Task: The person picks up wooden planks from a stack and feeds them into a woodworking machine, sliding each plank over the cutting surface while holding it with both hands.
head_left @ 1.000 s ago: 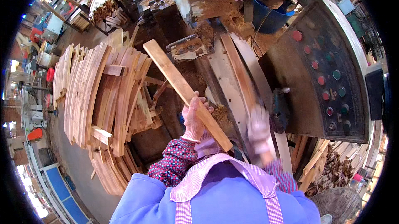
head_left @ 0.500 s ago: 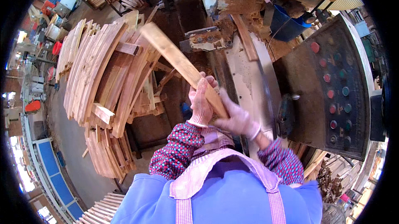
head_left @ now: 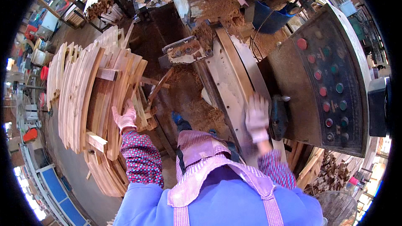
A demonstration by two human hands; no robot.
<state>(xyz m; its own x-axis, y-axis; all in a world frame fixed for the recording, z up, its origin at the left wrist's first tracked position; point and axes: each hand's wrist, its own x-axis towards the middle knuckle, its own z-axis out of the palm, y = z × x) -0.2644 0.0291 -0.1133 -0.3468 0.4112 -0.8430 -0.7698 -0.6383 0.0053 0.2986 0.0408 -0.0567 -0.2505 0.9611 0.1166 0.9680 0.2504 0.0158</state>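
Note:
My left hand (head_left: 125, 118), in a pale work glove, is at the near right edge of a stack of curved wooden boards (head_left: 79, 100). Its thumb and fingers are apart, and whether they touch a board I cannot tell. My right hand (head_left: 256, 115), gloved too and slightly blurred, lies with outstretched fingers at the near end of a wooden strip (head_left: 235, 62). That strip rests lengthwise on the machine's pale metal bed (head_left: 224, 83), its far end close to sawdust-covered machine parts.
A slanted control panel (head_left: 322, 83) with red and green buttons stands on the right. Beyond it is a blue bucket (head_left: 268, 18). A metal block with bolts (head_left: 188, 51) sits left of the bed. Sawdust (head_left: 201, 87) covers the floor below. A fan (head_left: 337, 207) stands at lower right.
The wooden strip both hands held in front of me is no longer in them; a strip now lies nearer on the bed. My left hand has moved left to the stack, my right onto the bed.

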